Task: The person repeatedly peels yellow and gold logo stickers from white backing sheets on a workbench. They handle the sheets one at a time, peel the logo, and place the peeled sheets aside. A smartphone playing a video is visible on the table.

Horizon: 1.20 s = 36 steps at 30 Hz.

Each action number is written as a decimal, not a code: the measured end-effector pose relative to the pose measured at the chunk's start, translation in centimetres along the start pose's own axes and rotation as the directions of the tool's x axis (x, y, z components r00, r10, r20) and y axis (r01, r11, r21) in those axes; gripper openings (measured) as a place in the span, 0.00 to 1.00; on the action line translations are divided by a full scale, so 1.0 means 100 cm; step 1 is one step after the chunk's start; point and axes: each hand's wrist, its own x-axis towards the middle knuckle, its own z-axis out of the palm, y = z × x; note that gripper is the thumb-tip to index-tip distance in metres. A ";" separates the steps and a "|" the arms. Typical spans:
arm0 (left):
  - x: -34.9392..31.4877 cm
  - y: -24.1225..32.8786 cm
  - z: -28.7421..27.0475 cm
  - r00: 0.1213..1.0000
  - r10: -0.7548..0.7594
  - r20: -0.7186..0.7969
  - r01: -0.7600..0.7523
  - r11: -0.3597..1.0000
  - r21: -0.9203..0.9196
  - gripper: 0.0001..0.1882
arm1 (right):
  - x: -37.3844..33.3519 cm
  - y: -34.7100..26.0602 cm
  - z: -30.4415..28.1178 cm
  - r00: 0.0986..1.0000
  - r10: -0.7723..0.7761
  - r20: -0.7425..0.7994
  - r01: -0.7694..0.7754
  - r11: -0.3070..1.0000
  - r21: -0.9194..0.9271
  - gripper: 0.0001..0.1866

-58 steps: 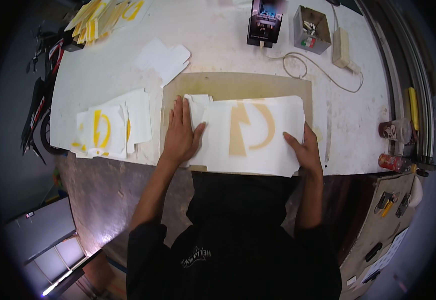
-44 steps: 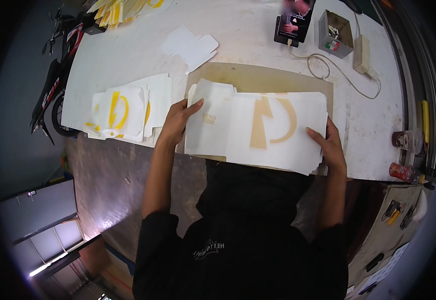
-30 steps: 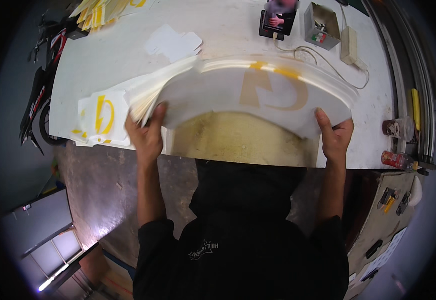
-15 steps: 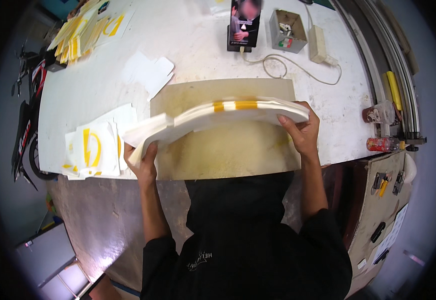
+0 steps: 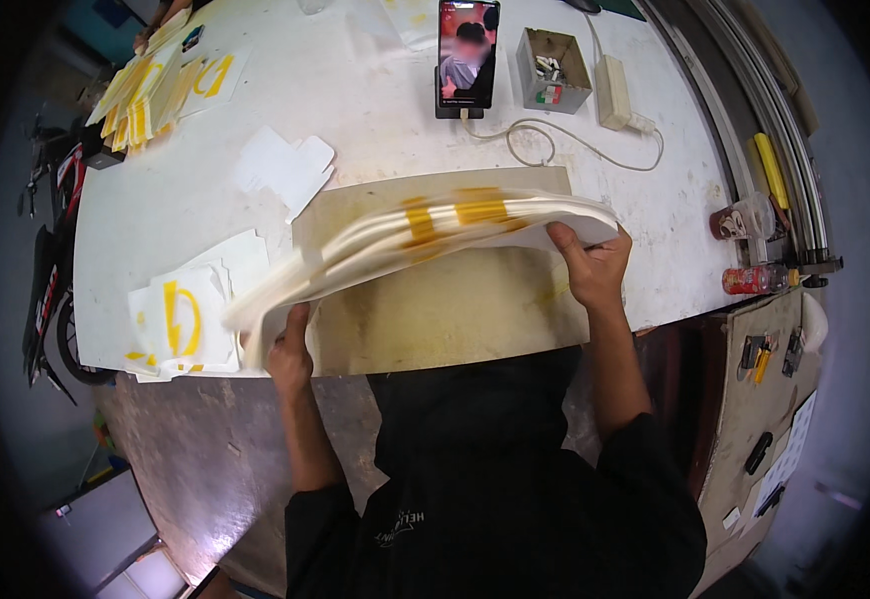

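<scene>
Between my two hands a thick stack of white sheets (image 5: 375, 245) with yellow bands on its edge bows upward in an arch. My left hand (image 5: 291, 354) grips its left end, thumb on the near side; the sheets there are fanned and smeared by motion. At the right end my right hand (image 5: 594, 268) is closed on the stack, thumb pressed on its near face, the other fingers mostly behind it. Beneath lies a tan board (image 5: 445, 309) at the table's front edge. Beside my left hand rest loose white sheets with yellow printed shapes (image 5: 183, 314).
White cut pieces (image 5: 285, 170) lie on the white table (image 5: 375, 100). Farther back are a phone on a stand (image 5: 467, 60), a metal box (image 5: 553, 75) and a power strip (image 5: 612, 92) with its cable. A yellow-printed pile (image 5: 145, 95) stands far left; a bottle (image 5: 754, 280) is at right.
The stack's left end has fanned apart and its layers have spread, showing more of the yellow bands. My left hand has moved slightly lower. The view has shifted a little.
</scene>
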 end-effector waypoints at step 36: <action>0.000 -0.070 -0.026 0.905 0.217 0.367 -0.191 0.976 -0.106 0.27 | 0.021 -0.004 -0.035 0.959 -0.039 0.281 0.107 0.967 -0.232 0.61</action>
